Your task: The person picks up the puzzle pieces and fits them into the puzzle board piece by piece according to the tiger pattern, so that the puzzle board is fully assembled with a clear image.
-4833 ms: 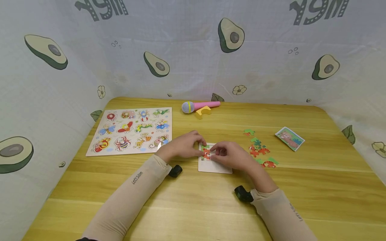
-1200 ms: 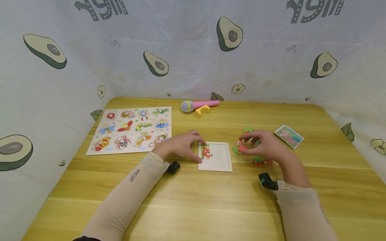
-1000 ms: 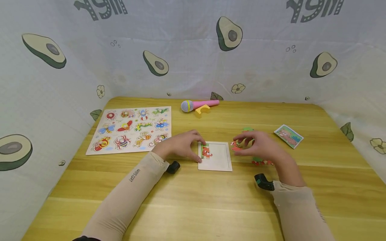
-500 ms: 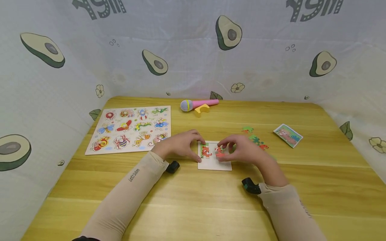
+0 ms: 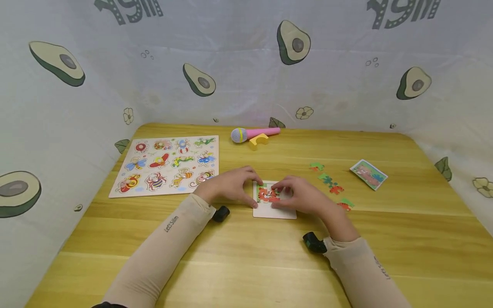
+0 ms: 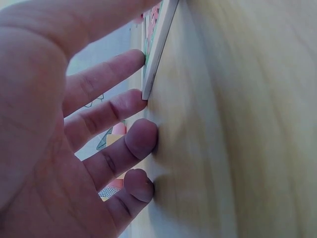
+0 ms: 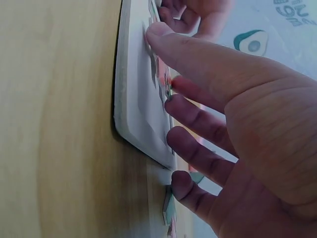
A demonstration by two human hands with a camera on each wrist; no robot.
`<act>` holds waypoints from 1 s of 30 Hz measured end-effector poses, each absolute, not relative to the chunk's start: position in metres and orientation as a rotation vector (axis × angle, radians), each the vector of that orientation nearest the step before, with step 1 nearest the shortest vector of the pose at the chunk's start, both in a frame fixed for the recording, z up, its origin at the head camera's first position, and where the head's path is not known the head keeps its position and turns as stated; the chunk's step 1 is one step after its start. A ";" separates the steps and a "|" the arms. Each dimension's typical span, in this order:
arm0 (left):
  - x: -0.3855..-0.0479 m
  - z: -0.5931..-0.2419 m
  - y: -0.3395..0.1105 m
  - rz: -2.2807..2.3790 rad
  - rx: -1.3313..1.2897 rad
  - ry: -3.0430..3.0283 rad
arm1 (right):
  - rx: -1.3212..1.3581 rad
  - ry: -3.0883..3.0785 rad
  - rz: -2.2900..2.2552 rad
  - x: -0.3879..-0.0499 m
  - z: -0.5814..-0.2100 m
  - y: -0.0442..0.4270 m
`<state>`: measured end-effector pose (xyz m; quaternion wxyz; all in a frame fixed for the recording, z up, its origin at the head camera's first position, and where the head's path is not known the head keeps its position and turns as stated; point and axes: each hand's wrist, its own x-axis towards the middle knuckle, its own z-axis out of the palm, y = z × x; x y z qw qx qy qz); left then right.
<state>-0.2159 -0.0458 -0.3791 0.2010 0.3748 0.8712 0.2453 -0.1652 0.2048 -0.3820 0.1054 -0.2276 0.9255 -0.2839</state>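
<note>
In the head view a small white puzzle board point(image 5: 269, 211) lies flat on the table, with joined tiger-face pieces point(image 5: 262, 194) along its left side. My left hand point(image 5: 231, 186) rests at the board's left edge, thumb and forefinger apart. The left wrist view has its fingertips touching the board's rim point(image 6: 161, 47), fingers only slightly bent. With thumb and forefinger my right hand point(image 5: 304, 197) pinches an orange puzzle piece point(image 5: 275, 196) over the board, against the joined pieces. The right wrist view shows this piece point(image 7: 162, 72) partly covered by fingers; whether it sits flat I cannot tell.
Several loose puzzle pieces point(image 5: 336, 189) lie right of the board. A picture card point(image 5: 369, 174) lies beyond them. An insect peg puzzle point(image 5: 144, 175) fills the back left. A pink toy microphone point(image 5: 263, 131) and a yellow arch block point(image 5: 259, 141) are at the back.
My right hand took an orange piece from the loose pile and carried it left onto the board, beside the joined pieces. My left hand has stayed at the board's left edge.
</note>
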 end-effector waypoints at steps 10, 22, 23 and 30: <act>-0.216 -0.380 -0.045 0.677 1.058 2.436 | -0.668 2.722 -0.815 -0.163 -0.382 0.204; -0.215 -0.379 -0.046 0.672 1.051 2.448 | -0.680 2.702 -0.869 -0.162 -0.379 0.200; -0.215 -0.379 -0.046 0.674 1.053 2.446 | -0.685 2.701 -0.865 -0.162 -0.379 0.199; -0.215 -0.379 -0.045 0.686 1.056 2.434 | -0.704 2.705 -0.848 -0.162 -0.380 0.198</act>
